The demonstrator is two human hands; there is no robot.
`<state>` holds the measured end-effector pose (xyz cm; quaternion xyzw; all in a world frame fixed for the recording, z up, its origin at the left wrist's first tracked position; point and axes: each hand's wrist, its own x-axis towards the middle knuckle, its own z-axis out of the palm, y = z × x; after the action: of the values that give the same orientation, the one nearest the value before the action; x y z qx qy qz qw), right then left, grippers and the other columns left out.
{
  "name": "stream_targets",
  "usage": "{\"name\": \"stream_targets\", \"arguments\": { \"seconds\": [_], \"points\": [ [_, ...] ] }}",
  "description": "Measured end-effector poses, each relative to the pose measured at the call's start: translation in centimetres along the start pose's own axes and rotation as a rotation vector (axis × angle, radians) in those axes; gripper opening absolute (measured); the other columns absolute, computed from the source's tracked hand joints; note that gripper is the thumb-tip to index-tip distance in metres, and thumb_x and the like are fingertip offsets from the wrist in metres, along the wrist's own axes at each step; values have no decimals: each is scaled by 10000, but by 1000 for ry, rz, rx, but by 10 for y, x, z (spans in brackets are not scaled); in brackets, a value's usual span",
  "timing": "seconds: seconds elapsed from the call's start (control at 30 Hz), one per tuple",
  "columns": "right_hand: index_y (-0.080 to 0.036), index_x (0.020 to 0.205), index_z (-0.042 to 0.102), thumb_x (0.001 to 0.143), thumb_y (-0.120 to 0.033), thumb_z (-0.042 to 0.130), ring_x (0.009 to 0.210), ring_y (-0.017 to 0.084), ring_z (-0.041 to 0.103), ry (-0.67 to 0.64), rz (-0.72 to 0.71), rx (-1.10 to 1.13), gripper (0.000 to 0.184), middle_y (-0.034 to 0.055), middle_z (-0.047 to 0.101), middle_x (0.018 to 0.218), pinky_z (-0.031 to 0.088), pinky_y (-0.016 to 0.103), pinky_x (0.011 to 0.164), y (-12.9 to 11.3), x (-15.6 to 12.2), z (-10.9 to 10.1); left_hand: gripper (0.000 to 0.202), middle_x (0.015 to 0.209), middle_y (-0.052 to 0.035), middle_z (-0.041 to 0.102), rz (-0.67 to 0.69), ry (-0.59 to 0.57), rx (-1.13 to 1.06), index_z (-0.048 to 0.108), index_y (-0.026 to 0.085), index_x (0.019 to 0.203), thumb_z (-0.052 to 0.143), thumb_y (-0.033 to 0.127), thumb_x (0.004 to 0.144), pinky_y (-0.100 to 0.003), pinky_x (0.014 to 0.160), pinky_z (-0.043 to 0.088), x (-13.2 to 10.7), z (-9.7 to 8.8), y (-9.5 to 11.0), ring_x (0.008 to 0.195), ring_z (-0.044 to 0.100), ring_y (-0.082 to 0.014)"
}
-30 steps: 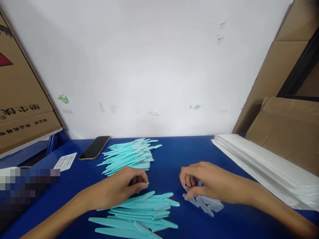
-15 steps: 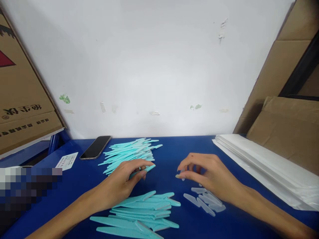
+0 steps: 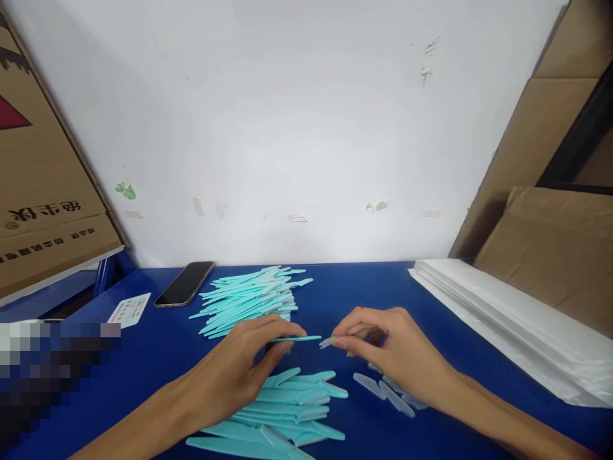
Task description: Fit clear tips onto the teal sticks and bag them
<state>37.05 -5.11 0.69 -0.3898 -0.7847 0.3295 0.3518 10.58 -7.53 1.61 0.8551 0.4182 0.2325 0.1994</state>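
Note:
Between thumb and fingers, my left hand [image 3: 261,361] pinches a turquoise eyebrow razor [image 3: 309,338], its tip pointing right. Facing it, my right hand [image 3: 383,335] is closed on a small translucent plastic cap [image 3: 326,343], whose end sits just off the razor's tip. Below my right hand lie several loose clear caps [image 3: 396,399], partly hidden by it. A near pile of turquoise razors [image 3: 297,409] lies under and in front of my left hand; some carry clear caps. Behind that hand is a second pile of turquoise razors [image 3: 253,300].
A smartphone [image 3: 186,284] and a printed card [image 3: 129,310] lie at the left of the blue table [image 3: 335,291]. White sheets or bags [image 3: 507,326] are stacked at right. Cardboard boxes [image 3: 560,255] stand on both sides, with a white wall [image 3: 306,128] behind.
My left hand has shifted slightly right and levelled the razor. My right hand has moved left and turned, bringing the cap close to the razor's tip.

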Motion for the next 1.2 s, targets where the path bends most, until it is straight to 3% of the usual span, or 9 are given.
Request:
{"name": "stream_targets", "arguments": {
  "seconds": [0.13,0.6,0.8,1.03,1.2],
  "points": [
    [-218,826,748,893,-454,703,594,159,699,-3,21,29,250,-2,738,678,515,238,516,-1,-4,1,289,1055,-27,697,-3,-31,-19,604,320,1287,439,258,1057,-290,798,508,-2,4,-2,919,645,-187],
    [-205,831,721,890,-460,707,582,155,710,36,8,79,262,24,750,774,515,231,496,2,-6,4,319,1015,10,693,6,-67,-51,571,348,1329,435,238,1062,-244,733,487,0,0,3,845,644,-139],
    [-210,847,742,898,-445,707,532,133,659,4,-24,68,243,-1,713,668,478,228,491,-1,-12,15,320,976,19,734,157,49,-41,589,371,1328,507,237,1050,-232,673,462,-4,12,-2,791,664,-139],
    [-203,831,776,908,-428,701,539,131,636,10,-37,126,249,3,698,632,443,213,470,-1,-18,27,368,912,-22,730,320,104,-45,568,295,1361,492,145,1034,-237,594,427,-10,24,-9,681,630,-136],
    [-214,896,777,936,-361,690,506,104,609,93,-239,35,176,-12,711,646,434,200,473,-1,-18,26,352,922,-49,729,424,163,-5,547,214,1362,497,123,1026,-225,599,461,-8,27,-7,701,651,-140]
  ]
}}
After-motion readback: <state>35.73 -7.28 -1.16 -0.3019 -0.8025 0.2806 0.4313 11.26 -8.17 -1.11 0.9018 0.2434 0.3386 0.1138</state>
